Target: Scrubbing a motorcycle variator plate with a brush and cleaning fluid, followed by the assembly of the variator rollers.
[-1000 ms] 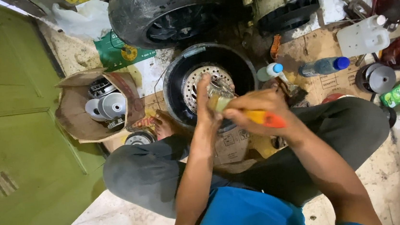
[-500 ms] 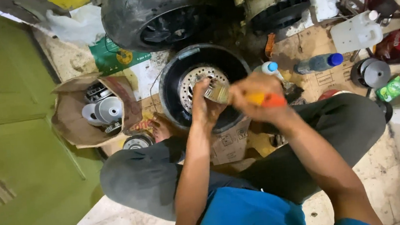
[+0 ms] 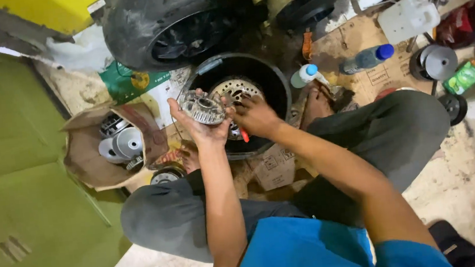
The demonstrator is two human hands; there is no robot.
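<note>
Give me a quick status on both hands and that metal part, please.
Left hand cradles round toothed metal part. Right hand at its edge, orange-handled tool in grip. Black drum directly behind.

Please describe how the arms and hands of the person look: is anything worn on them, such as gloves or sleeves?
Both arms are bare from wrist to past the elbow. The left hand and the right hand wear no gloves, and no watch, ring or bracelet shows. Short blue sleeves of a blue shirt show only at the bottom edge. The fingers look smudged with dark grime.
</note>
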